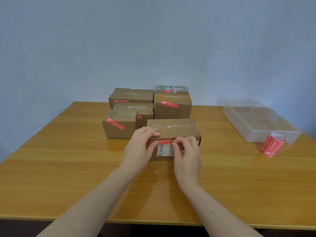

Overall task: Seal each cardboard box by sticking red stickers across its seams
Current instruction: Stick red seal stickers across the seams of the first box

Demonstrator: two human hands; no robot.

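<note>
A brown cardboard box (177, 130) lies in the middle of the table, its top taped and a white label on its near side. A red sticker (164, 141) runs along the box's upper front edge. My left hand (141, 147) holds the box's left end, fingers over the top and thumb on the sticker's left end. My right hand (187, 154) pinches the sticker's right end between thumb and forefinger. Several other boxes (172, 106) stand behind, each with a red sticker on it.
A roll of red stickers (271, 145) lies on the right of the wooden table (68, 168), against a clear plastic bin (256, 120). The stickered boxes are grouped at the table's back centre against the wall.
</note>
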